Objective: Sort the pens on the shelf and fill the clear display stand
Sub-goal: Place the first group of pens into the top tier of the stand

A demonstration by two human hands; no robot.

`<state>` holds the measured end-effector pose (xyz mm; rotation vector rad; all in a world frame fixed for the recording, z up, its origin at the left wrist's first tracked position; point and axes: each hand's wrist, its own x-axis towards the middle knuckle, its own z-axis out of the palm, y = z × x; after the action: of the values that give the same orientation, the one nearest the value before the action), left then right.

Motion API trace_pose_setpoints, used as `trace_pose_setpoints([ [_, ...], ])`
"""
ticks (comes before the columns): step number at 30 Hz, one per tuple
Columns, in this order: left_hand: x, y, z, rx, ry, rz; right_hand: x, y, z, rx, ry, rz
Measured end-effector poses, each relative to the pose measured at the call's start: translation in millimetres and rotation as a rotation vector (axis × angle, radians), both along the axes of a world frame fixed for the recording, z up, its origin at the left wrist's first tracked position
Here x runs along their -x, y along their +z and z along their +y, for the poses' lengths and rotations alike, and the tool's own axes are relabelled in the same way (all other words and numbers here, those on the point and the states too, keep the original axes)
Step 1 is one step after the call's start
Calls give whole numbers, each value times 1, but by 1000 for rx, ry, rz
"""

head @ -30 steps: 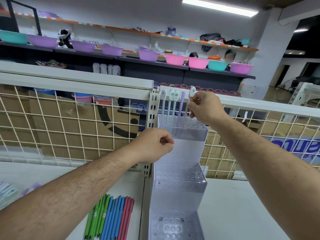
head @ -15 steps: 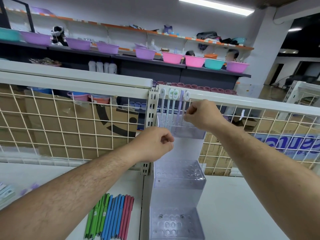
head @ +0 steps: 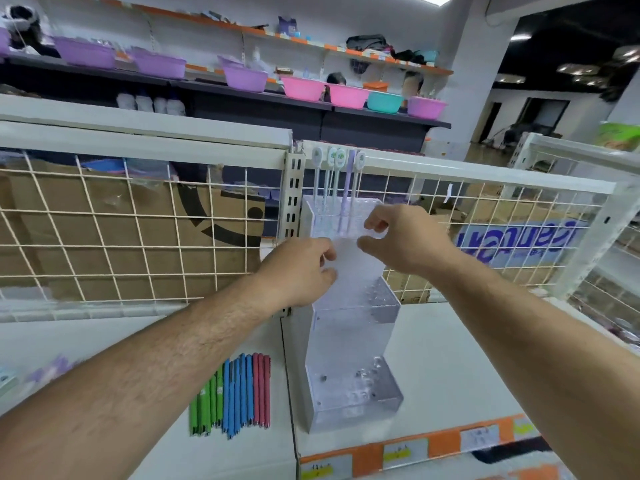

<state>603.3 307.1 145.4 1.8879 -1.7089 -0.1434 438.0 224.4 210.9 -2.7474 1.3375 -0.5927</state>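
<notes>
The clear display stand has three stepped tiers and stands on the white shelf. Several slim pale pens with oval toppers stand upright in its top tier. My left hand grips the stand's left front edge just below that tier, fingers curled. In front of the top tier hovers my right hand, thumb and forefinger apart and nothing visible between them. A neat row of green, blue and red pens lies flat on the shelf left of the stand.
A white wire-grid back panel with a slotted upright post rises right behind the stand. Cardboard boxes sit beyond the grid. Orange price-label strips line the shelf's front edge. Blurred packets lie at far left.
My right hand let go of the rightmost topper pen, now standing in the top tier, and dropped to the tier's front. My left hand stayed on the stand.
</notes>
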Motion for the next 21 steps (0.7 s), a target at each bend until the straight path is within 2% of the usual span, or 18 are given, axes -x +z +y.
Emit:
trace_pose_setpoints([
  [8,1,-4,47,-30,90,-26,-2,-19,38,-93,51,70],
  [21,-7,-44,170,-204,388,-57,-44,-82,133,-221,377,144],
])
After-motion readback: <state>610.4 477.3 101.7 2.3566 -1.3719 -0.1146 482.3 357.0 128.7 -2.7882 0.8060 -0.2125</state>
